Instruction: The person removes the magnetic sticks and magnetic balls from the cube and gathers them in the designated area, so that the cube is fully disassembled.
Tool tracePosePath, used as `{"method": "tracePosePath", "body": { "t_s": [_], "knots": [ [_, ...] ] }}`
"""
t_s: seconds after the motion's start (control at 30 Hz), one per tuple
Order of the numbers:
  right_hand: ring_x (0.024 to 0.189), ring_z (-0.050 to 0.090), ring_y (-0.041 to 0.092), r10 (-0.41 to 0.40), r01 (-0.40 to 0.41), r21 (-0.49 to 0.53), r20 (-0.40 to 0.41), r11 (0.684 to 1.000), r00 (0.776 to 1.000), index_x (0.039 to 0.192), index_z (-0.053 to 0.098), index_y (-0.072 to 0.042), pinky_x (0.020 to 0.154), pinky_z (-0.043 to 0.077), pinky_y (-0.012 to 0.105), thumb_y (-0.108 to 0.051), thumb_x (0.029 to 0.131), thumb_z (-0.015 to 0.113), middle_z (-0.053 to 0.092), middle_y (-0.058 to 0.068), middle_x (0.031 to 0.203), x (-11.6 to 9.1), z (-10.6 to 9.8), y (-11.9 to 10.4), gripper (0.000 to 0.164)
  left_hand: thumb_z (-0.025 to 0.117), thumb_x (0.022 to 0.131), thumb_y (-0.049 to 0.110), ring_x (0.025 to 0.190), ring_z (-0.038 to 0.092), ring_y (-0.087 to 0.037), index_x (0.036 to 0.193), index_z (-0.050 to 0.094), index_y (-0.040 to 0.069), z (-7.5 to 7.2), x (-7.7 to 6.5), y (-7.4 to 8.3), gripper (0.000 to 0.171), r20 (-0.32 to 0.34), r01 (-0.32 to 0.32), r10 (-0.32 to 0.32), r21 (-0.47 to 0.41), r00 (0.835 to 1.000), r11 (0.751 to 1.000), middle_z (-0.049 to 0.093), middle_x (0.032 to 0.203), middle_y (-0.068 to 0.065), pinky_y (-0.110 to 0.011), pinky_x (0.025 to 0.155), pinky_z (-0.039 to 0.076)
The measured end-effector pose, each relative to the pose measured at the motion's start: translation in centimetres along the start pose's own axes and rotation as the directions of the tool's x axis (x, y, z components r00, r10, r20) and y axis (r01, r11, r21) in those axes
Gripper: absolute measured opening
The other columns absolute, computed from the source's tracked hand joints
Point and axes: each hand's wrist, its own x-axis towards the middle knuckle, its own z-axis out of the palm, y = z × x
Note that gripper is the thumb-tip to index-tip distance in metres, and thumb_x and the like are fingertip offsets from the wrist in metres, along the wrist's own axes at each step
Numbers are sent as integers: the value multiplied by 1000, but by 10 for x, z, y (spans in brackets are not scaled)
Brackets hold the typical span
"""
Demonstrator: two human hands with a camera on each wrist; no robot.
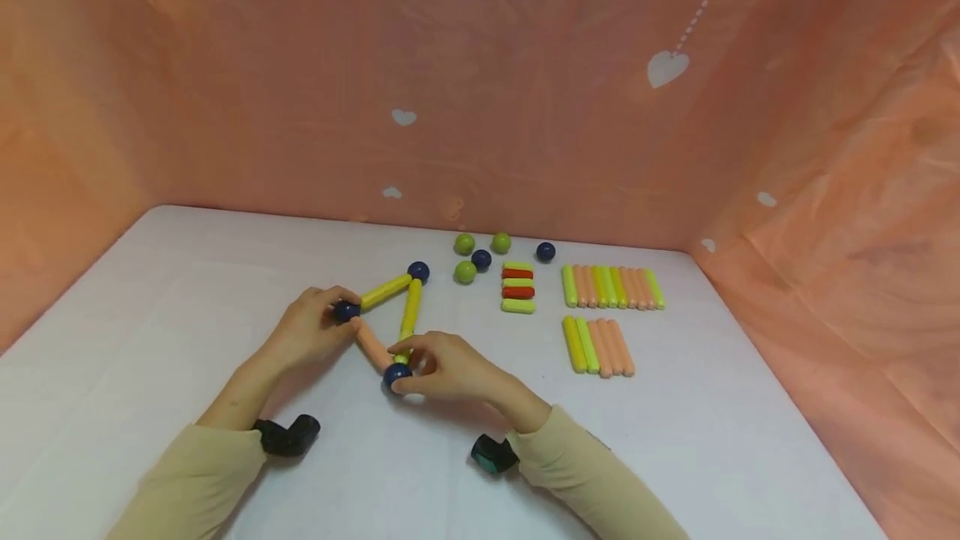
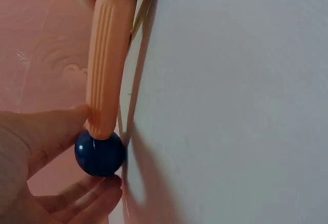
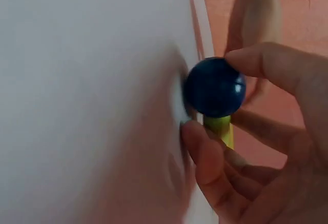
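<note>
A triangle of three rods and dark blue balls lies on the white table. Two sides are yellow rods, meeting at the far ball; the third is a ridged peach rod. My left hand holds the left corner ball, thumb on one side and fingers on the other, where the peach rod's end meets it. The near corner ball is pinched by my right hand, with the thumb against the ball and other fingers around the yellow rod's end. That hand partly covers this rod.
Beyond the triangle sit green balls and loose dark blue balls. Short red and lime rods lie in a column. To the right are two rows of longer rods in peach, yellow and lime. A peach cloth hangs behind the table.
</note>
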Motion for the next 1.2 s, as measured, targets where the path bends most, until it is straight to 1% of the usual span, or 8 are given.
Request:
{"method": "tracePosePath", "body": {
  "t_s": [0.23, 0.37, 0.43, 0.57, 0.73, 0.93, 1.07, 1.2],
  "knots": [
    [81, 52, 10, -53, 52, -42, -29, 998, 998, 126, 62, -11, 70, 44, 19, -11, 84, 67, 60, 4, 100, -12, -11, 10, 42, 75, 82, 21, 105, 55, -46, 93, 68, 7, -2, -12, -1, 19, 54, -2, 3, -22, 999, 1000, 53, 115, -27, -59, 88, 44],
    [84, 52, 13, -54, 52, -33, -78, 998, 995, 124, 64, -11, 71, 44, 19, -9, 83, 68, 60, 4, 101, -18, -16, 18, 41, 76, 82, 24, 111, 52, -45, 95, 72, 10, 5, -16, 5, 19, 91, -13, 16, -37, 996, 999, 56, 116, -25, -61, 93, 40],
    [87, 52, 14, -38, 36, -21, -102, 999, 994, 122, 66, -12, 74, 45, 20, -8, 83, 68, 62, 4, 106, -22, -19, 22, 39, 75, 82, 22, 114, 50, -47, 98, 73, 9, 10, -16, 11, 21, 116, 10, -5, -44, 993, 999, 54, 120, -27, -62, 95, 38],
    [94, 53, 16, -19, 18, -12, -139, 1000, 990, 118, 67, -12, 78, 46, 22, -8, 84, 71, 63, 7, 114, -26, -24, 29, 34, 73, 83, 21, 118, 45, -50, 102, 73, 8, 18, -16, 24, 23, 157, 106, -100, -32, 983, 994, 46, 127, -31, -65, 97, 35],
    [92, 53, 17, -67, 49, -114, -167, 992, 984, 110, 65, -10, 78, 46, 24, -11, 84, 73, 63, 7, 108, -27, -29, 32, 27, 70, 86, 20, 119, 45, -49, 101, 72, 6, 25, -15, 34, 20, 142, 166, -160, -30, 977, 986, 44, 128, -31, -63, 99, 35],
    [89, 53, 16, -97, 57, -245, -154, 968, 983, 107, 62, -12, 81, 47, 30, -14, 87, 70, 59, 6, 101, -24, -31, 32, 21, 70, 86, 18, 120, 44, -49, 101, 71, 5, 29, -16, 35, 20, 120, 179, -173, -37, 978, 983, 44, 128, -31, -63, 100, 33],
    [91, 54, 17, -116, 75, -228, -171, 971, 978, 103, 68, -10, 83, 46, 29, -10, 88, 66, 56, 6, 101, -25, -30, 36, 15, 71, 86, 16, 116, 47, -47, 100, 72, 4, 31, -18, 36, 19, 115, 170, -165, -37, 980, 985, 46, 125, -30, -61, 98, 36],
    [90, 53, 16, -130, 105, -139, -183, 985, 974, 103, 72, -8, 78, 46, 23, -8, 89, 65, 57, 7, 101, -26, -31, 41, 17, 71, 86, 18, 115, 47, -46, 100, 72, 4, 30, -19, 35, 20, 110, 170, -166, -27, 980, 985, 47, 124, -29, -60, 96, 37]
  ]
}}
